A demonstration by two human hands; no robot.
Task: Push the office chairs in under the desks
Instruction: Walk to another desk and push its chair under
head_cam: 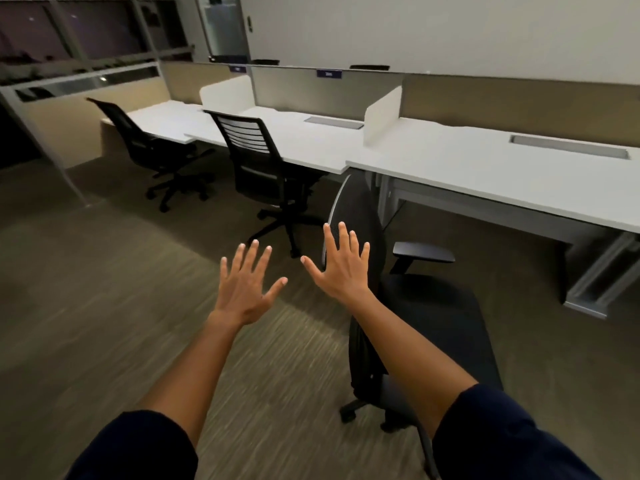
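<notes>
Hands are held out in front with all fingers spread wide, and nothing is held in either one. The left hand [247, 284] is seen over the brown carpet [104, 306], touching nothing. The right hand [341, 263] is seen in front of the backrest of the nearest office chair [433, 327]; whether it is touching the backrest cannot be told. Dark sleeves are seen on both arms at the bottom of the view.

The nearest office chair is turned sideways, with its seat pointing right. It is parked out from the front edge of the right desk [485, 168], near that desk's left corner. One armrest [424, 256] is seen between the seat and the desk edge.

The middle chair [258, 157], with a slatted mesh back, is placed at the front edge of the middle desk [298, 140], and its seat is partly tucked under. The far chair [138, 140] is placed by the left desk [162, 121], near its front corner, and its wheels are seen out on the carpet.

The desks are joined in one long white row. White side panels [382, 112] are stood between them, and grey cable trays [568, 147] are set into the tops near the back edge. Dark windows [69, 32] are seen at the far left.
</notes>
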